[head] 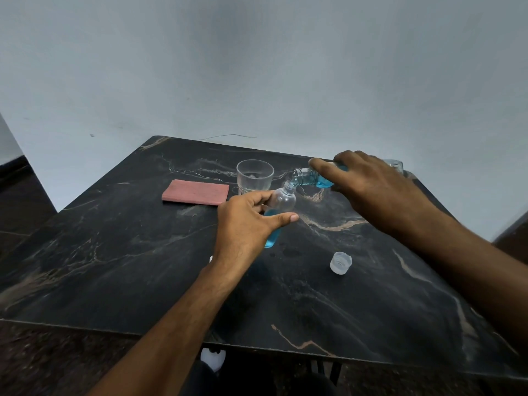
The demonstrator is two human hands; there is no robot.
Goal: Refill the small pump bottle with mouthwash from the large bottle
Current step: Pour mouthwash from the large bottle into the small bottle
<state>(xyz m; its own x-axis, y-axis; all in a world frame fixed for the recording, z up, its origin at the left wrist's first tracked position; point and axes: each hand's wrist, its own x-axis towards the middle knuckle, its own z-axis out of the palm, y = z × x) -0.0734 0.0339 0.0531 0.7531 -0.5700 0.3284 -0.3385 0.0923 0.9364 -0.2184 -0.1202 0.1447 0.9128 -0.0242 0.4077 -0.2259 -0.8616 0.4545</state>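
We tip the big bottle (314, 178) in our right hand (368, 184) over the small bottle (281, 204) held in our left hand (245, 224). It is partly full; more pouring is left.

I seem to be in a plain room of a home, working at a small counter (143, 267) of dark marble-look stone pushed against a bare pale wall (257, 67). A drinking glass (254, 175) and a folded pink cloth (195, 192) sit on it, ordinary household things.
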